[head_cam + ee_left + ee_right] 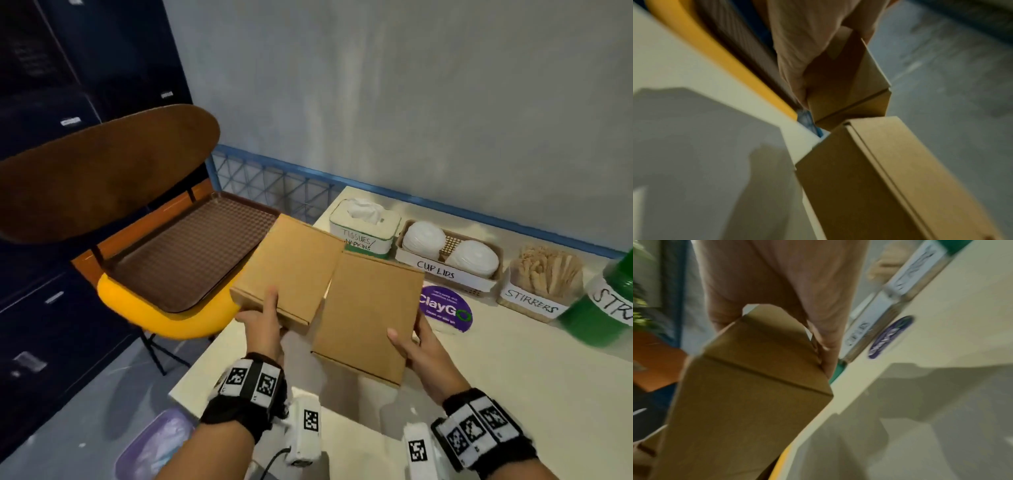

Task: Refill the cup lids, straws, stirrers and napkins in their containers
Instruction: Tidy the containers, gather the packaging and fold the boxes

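Two flat brown cardboard boxes are held above the cream table's left end. My left hand grips the near edge of the left box, thumb on top. My right hand grips the near right corner of the right box. In the left wrist view the left box shows in the hand, with the right box below it. The right wrist view shows the right box held from under. Along the wall stand the tissue box, cup lids basket, stirrers box and green straws tub.
A yellow chair with a brown tray on its seat stands left of the table. A purple round sticker lies on the table. A lilac bin sits on the floor at the table's corner. Dark lockers line the left.
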Demonstrator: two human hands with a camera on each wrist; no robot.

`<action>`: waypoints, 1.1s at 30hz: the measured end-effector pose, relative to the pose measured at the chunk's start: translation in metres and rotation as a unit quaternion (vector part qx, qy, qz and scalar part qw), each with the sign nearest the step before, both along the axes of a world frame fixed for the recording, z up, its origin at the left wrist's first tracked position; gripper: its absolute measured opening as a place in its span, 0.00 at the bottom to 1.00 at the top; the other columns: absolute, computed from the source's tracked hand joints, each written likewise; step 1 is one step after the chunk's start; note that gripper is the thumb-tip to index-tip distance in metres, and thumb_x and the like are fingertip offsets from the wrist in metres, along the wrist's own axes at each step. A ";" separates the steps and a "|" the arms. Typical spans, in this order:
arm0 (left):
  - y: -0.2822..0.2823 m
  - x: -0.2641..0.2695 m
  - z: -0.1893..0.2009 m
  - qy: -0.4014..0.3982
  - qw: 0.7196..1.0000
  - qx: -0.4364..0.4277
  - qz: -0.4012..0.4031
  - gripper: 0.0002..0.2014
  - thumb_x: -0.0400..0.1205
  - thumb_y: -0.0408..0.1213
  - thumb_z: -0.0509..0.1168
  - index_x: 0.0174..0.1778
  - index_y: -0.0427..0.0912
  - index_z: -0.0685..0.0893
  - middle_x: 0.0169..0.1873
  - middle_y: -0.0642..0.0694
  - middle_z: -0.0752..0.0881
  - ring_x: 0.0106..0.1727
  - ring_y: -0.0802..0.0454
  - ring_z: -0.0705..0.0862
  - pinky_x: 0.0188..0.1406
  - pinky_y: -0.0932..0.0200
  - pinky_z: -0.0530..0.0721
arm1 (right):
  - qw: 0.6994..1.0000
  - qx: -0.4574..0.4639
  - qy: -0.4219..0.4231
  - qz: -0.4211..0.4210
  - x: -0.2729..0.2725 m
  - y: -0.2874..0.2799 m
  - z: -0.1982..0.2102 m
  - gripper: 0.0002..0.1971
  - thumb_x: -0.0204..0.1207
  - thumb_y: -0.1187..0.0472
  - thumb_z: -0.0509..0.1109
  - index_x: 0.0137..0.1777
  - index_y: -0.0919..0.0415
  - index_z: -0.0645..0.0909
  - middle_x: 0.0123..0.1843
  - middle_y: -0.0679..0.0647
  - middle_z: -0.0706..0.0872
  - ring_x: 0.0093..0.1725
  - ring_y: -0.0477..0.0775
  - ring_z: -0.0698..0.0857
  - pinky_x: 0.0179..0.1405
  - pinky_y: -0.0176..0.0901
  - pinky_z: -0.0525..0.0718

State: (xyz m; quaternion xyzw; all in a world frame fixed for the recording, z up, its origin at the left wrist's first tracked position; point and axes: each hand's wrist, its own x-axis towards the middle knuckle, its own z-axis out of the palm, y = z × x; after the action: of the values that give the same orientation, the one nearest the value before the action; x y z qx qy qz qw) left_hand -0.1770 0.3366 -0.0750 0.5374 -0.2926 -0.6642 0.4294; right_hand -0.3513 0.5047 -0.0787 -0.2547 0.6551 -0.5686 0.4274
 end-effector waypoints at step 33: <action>-0.101 0.431 -0.307 -0.427 0.886 0.176 -0.023 0.53 0.70 0.45 0.74 0.81 0.38 0.43 0.72 0.32 0.64 0.67 0.34 0.76 0.63 0.51 0.77 | 0.793 0.285 0.327 0.428 0.457 -0.310 -0.294 0.46 0.71 0.62 0.72 0.82 0.46 0.47 0.72 0.62 0.60 0.61 0.63 0.80 0.67 0.46 0.75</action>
State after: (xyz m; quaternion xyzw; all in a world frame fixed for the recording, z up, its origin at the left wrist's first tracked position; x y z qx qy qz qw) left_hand 0.2541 0.2356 -0.3820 0.8293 -0.3381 -0.4203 0.1459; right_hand 0.1062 0.1945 -0.3731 -0.5465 0.7120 0.0022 0.4409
